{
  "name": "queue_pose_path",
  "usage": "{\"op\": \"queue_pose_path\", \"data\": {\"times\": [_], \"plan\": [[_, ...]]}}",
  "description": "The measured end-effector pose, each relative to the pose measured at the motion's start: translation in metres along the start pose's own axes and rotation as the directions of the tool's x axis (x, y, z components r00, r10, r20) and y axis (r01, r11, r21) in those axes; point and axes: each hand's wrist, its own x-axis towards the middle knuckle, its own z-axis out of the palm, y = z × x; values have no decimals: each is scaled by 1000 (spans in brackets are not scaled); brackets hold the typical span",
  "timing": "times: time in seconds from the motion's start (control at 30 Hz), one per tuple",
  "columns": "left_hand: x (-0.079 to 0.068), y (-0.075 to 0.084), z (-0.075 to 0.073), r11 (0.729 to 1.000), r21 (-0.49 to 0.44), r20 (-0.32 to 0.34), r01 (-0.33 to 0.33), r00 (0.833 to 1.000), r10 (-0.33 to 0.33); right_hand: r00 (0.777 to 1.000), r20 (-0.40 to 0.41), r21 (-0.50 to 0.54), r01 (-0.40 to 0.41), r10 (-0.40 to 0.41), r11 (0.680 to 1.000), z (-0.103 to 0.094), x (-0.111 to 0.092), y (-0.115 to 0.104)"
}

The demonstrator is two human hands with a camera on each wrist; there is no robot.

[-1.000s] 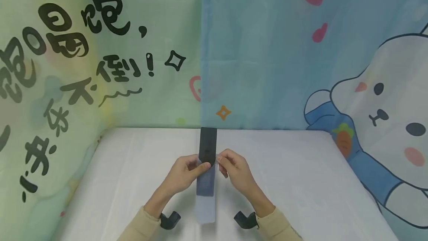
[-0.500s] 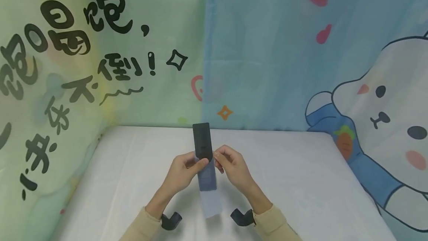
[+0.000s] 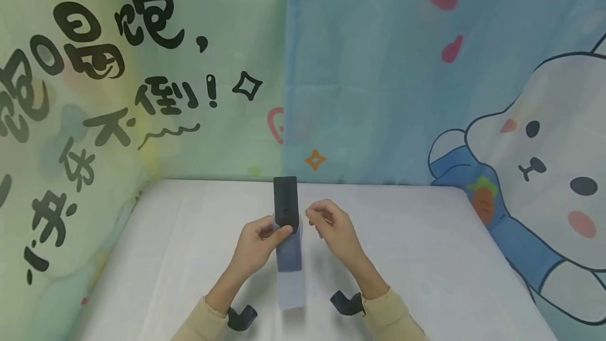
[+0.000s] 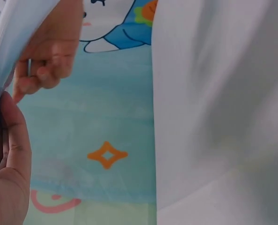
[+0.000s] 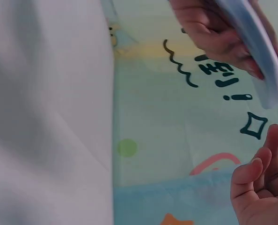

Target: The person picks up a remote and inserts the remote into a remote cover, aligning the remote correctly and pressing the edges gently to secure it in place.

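Observation:
My left hand (image 3: 258,243) holds a long black flat slab (image 3: 286,199) and the translucent plastic sleeve (image 3: 291,291) round its lower part, thumb across the front. The slab's upper end stands bare above the thumb; its lower part looks bluish through the sleeve, and the sleeve's bottom stretch is pale. In the right wrist view, the left fingers (image 5: 223,44) wrap behind the sleeve (image 5: 258,42). My right hand (image 3: 333,228) is just right of the sleeve's mouth, apart from it, fingers loosely bent with nothing between them, as the right wrist view also shows (image 5: 260,183).
A white-covered table (image 3: 402,257) lies beneath both hands. Behind it hangs a printed curtain (image 3: 369,83) with black lettering and a white cartoon rabbit (image 3: 554,172). Dark wrist mounts (image 3: 347,304) stick out at both cuffs.
My right hand has let go of the sleeve's right edge and moved slightly right, leaving a gap. The slab and sleeve tilted, shifted a little left, then straightened in my left hand.

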Motion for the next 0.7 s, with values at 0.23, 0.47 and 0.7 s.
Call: {"op": "queue_pose_path", "data": {"times": [0.23, 0.47, 0.7], "plan": [[0, -1, 8, 999, 30, 48, -13, 999, 11, 999, 33, 22, 20, -21, 1000, -2, 13, -14], [-2, 0, 11, 999, 36, 140, -7, 990, 2, 998, 69, 82, -14, 8, 997, 0, 18, -20], [-5, -1, -2, 999, -45, 147, -19, 989, 25, 996, 82, 94, 10, -18, 995, -2, 18, -20]]}}
